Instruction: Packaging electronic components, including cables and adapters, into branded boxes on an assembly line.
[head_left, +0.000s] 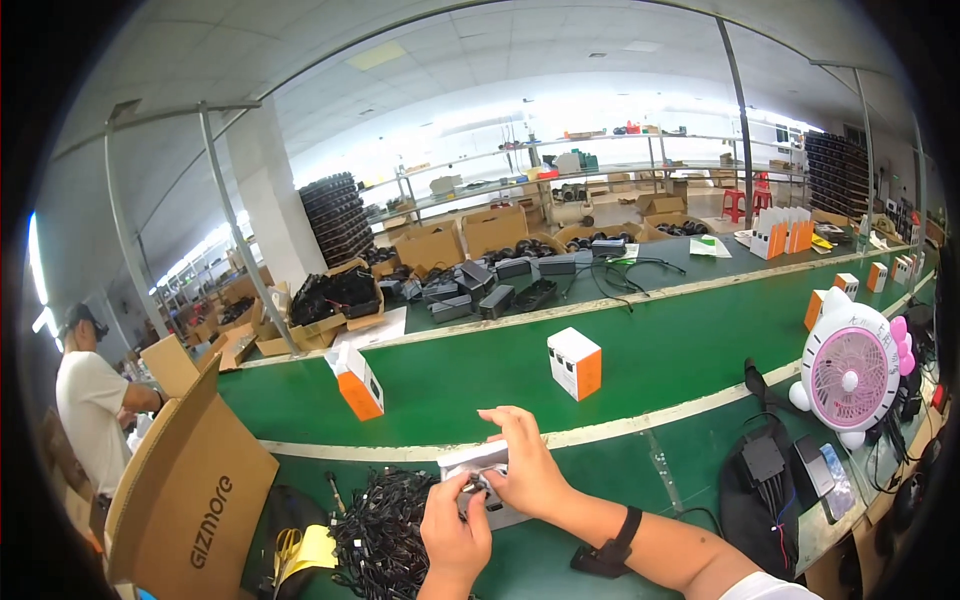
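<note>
Low in the middle, both my hands meet at a small white box (515,516) with a grey inner part, close to the near edge of the green belt. My right hand (528,468) reaches across its top, thumb pressed in at the opening and fingers bent over the far side. Against the near side, my left hand (455,530) has its fingers pinched at the opening; whatever is between them is too small and covered to name. A heap of black cables (385,530) lies just left of my left hand.
White-and-orange boxes (575,365) stand on the green belt (470,375). A large cardboard carton (200,490), scissors (287,550) and yellow paper (312,553) are left. A pink-and-white fan (850,370) and a phone (835,478) are right. Another person (95,400) works far left.
</note>
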